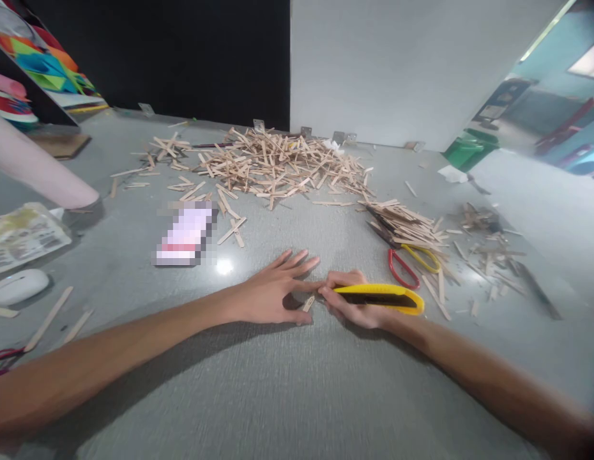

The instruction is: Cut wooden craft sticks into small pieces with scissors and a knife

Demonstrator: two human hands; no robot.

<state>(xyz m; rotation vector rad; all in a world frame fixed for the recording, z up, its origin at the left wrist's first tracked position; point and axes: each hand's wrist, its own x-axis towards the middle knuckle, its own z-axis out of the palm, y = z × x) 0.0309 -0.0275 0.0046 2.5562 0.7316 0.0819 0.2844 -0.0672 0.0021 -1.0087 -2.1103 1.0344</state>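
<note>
My right hand [352, 300] is wrapped round a yellow and black box cutter [380, 298], whose handle points right; the blade's end is hidden at my fingertips. Flat on the grey table [297, 396], my left hand [278, 291] has its fingers spread, its index fingertip meeting my right fingertips. A small piece of wooden stick [308, 303] lies between my left thumb and index finger. Whether the thumb presses on it I cannot tell. Beyond both hands lies a big heap of cut wooden sticks [278, 163].
Scissors with red and yellow handles [405, 265] lie by a stack of sticks [405, 223] on the right. Wood scraps [493, 255] are scattered farther right. At left are a blurred-out phone [186, 233], a white mouse [20, 286] and a pink roll [38, 160].
</note>
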